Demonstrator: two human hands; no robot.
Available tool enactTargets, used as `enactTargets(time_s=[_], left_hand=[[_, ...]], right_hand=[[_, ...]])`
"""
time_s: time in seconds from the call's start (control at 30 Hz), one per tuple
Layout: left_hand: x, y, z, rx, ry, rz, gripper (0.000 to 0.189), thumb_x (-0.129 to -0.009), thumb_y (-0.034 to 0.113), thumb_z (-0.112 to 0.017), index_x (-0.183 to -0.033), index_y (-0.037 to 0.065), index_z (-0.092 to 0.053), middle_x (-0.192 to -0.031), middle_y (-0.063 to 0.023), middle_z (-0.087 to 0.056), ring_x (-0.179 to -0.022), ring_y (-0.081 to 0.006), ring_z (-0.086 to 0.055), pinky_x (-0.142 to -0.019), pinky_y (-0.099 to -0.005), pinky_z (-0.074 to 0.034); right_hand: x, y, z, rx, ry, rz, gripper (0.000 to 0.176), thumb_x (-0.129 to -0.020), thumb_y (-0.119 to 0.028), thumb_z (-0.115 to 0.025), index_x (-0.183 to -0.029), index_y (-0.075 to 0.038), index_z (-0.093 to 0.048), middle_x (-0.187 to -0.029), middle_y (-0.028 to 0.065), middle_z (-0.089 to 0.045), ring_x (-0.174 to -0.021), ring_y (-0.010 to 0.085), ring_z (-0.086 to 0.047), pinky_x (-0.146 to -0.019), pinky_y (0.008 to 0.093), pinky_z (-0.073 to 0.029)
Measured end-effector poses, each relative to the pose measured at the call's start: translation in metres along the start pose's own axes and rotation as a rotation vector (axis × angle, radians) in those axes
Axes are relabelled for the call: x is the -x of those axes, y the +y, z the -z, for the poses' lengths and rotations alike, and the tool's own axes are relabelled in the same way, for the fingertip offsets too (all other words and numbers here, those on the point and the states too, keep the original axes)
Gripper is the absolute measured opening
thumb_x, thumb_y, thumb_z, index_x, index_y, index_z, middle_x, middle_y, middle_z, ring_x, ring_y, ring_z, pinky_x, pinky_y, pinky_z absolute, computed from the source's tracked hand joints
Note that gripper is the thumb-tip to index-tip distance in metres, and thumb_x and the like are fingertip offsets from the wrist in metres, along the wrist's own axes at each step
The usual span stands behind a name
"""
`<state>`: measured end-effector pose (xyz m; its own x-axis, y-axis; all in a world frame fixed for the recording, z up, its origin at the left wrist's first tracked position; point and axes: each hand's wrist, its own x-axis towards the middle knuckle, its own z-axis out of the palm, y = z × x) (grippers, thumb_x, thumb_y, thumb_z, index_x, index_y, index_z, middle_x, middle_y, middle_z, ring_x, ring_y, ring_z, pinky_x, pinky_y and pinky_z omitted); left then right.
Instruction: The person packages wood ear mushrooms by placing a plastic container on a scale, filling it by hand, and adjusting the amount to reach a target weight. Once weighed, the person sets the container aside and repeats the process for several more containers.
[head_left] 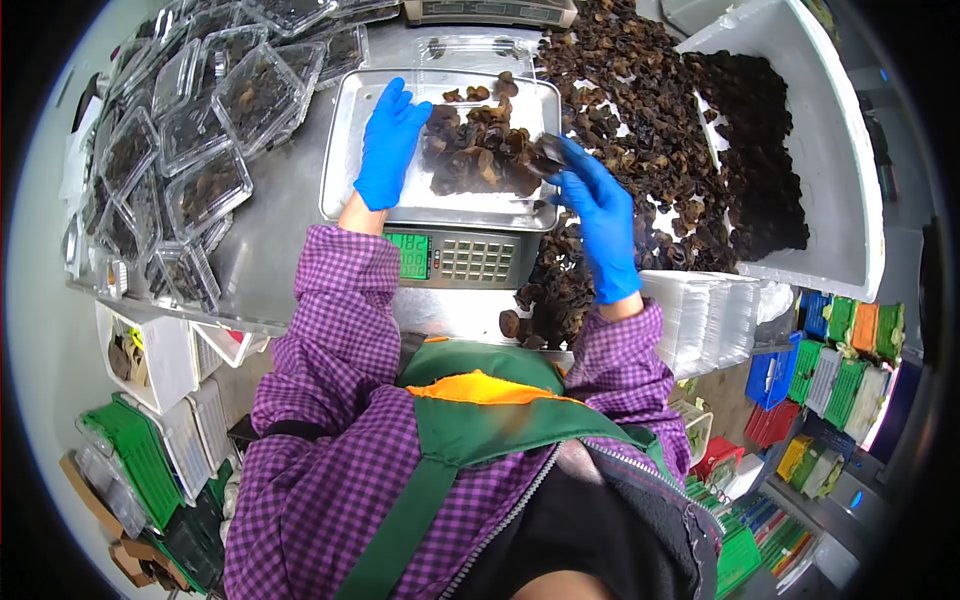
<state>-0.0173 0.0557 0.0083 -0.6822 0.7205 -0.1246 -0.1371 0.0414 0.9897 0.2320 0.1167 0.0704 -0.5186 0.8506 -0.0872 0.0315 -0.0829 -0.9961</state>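
A metal tray [345, 140] rests on a digital scale [470, 268] with a lit green display. Brown wood ear mushrooms [475, 165] lie heaped in the tray's middle and right part. My left hand [388, 150], in a blue glove, is over the tray's left side, fingers stretched and holding nothing. At the tray's right edge my right hand [600, 215], also gloved in blue, has its fingers closed on a dark wood ear mushroom [545, 157]. Whether more pieces are in that hand is hidden by the fingers.
Filled clear plastic boxes [210, 185] are stacked on the left of the steel table [270, 230]. Loose mushrooms [625, 100] spread right of the tray, toward a tipped white bin [835, 200]. Stacked clear lids or boxes [700, 325] stand at the right front.
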Motion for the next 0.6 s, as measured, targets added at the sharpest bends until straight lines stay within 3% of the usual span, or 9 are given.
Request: enactTargets(time_s=[0.1,0.17,0.23,0.27,0.3,0.4,0.5,0.57,0.6], left_hand=[[-0.018,-0.015,0.002,0.049,-0.061,0.042,0.061,-0.090,0.017,-0.061,-0.143,0.003,-0.035,-0.134,-0.0134,-0.050,-0.124,-0.0203,-0.047,-0.104,-0.0313,-0.037],[-0.017,-0.005,0.001,0.033,-0.048,0.072,0.060,-0.091,0.021,-0.060,-0.143,0.004,-0.036,-0.132,-0.0106,-0.052,-0.118,-0.0187,-0.051,-0.101,-0.0298,-0.039],[-0.020,-0.006,0.003,0.223,-0.077,0.133,0.060,-0.091,0.023,-0.059,-0.143,0.005,-0.036,-0.132,-0.0092,-0.052,-0.118,-0.0176,-0.051,-0.100,-0.0291,-0.038],[-0.023,-0.006,0.002,0.225,-0.070,0.116,0.055,-0.094,0.024,-0.054,-0.143,0.006,-0.037,-0.131,-0.0087,-0.052,-0.120,-0.0170,-0.049,-0.102,-0.0304,-0.036],[-0.025,-0.006,0.001,0.226,-0.074,0.119,0.055,-0.094,0.024,-0.054,-0.143,0.006,-0.037,-0.131,-0.0087,-0.052,-0.120,-0.0170,-0.049,-0.102,-0.0304,-0.036],[-0.024,0.004,0.000,0.300,-0.095,-0.027,0.046,-0.100,0.029,-0.039,-0.141,0.007,-0.040,-0.133,-0.0100,-0.051,-0.118,-0.0174,-0.050,-0.104,-0.0322,-0.034],[-0.021,0.021,0.006,0.288,-0.062,-0.016,0.046,-0.101,0.030,-0.037,-0.140,0.007,-0.042,-0.129,-0.0098,-0.053,-0.114,-0.0166,-0.051,-0.102,-0.0311,-0.035],[-0.004,0.037,0.011,0.195,-0.065,-0.055,0.044,-0.100,0.028,-0.043,-0.139,0.007,-0.045,-0.121,-0.0079,-0.056,-0.110,-0.0147,-0.052,-0.098,-0.0315,-0.037],[0.002,0.036,0.017,0.098,-0.149,-0.065,0.045,-0.097,0.025,-0.049,-0.138,0.007,-0.046,-0.119,-0.0075,-0.057,-0.111,-0.0143,-0.051,-0.097,-0.0332,-0.038]], right_hand=[[-0.006,0.021,-0.005,0.275,0.040,0.134,0.041,-0.088,-0.006,-0.063,-0.129,-0.006,-0.056,-0.107,0.0065,-0.064,-0.090,0.0097,-0.058,-0.082,0.0263,-0.049],[0.000,0.037,0.000,0.392,0.060,0.037,0.043,-0.083,-0.003,-0.067,-0.124,-0.011,-0.061,-0.090,0.0009,-0.063,-0.074,0.0085,-0.057,-0.069,0.0252,-0.049],[0.002,0.048,-0.001,0.487,0.033,0.108,0.042,-0.081,-0.003,-0.067,-0.122,-0.012,-0.063,-0.087,0.0024,-0.063,-0.070,0.0101,-0.058,-0.066,0.0251,-0.049],[-0.001,0.049,-0.006,0.536,0.039,0.138,0.039,-0.081,-0.007,-0.068,-0.119,-0.014,-0.064,-0.088,0.0048,-0.065,-0.072,0.0158,-0.062,-0.067,0.0275,-0.051],[-0.005,0.048,-0.011,0.537,0.042,0.135,0.039,-0.081,-0.007,-0.068,-0.119,-0.014,-0.064,-0.088,0.0048,-0.065,-0.072,0.0158,-0.062,-0.067,0.0275,-0.051],[-0.026,0.050,-0.033,0.772,0.053,0.367,0.031,-0.080,-0.018,-0.069,-0.111,-0.018,-0.065,-0.094,0.0069,-0.064,-0.081,0.0272,-0.064,-0.068,0.0350,-0.051],[-0.043,0.063,-0.045,0.885,0.053,0.378,0.033,-0.078,-0.019,-0.071,-0.110,-0.017,-0.064,-0.097,0.0068,-0.063,-0.081,0.0272,-0.063,-0.066,0.0352,-0.051],[-0.041,0.055,-0.042,0.882,0.075,0.426,0.035,-0.077,-0.017,-0.072,-0.112,-0.015,-0.064,-0.102,0.0064,-0.063,-0.079,0.0242,-0.065,-0.066,0.0321,-0.052],[-0.032,0.043,-0.037,0.678,0.045,0.286,0.036,-0.078,-0.014,-0.071,-0.113,-0.013,-0.064,-0.104,0.0064,-0.063,-0.080,0.0212,-0.065,-0.067,0.0305,-0.052]])
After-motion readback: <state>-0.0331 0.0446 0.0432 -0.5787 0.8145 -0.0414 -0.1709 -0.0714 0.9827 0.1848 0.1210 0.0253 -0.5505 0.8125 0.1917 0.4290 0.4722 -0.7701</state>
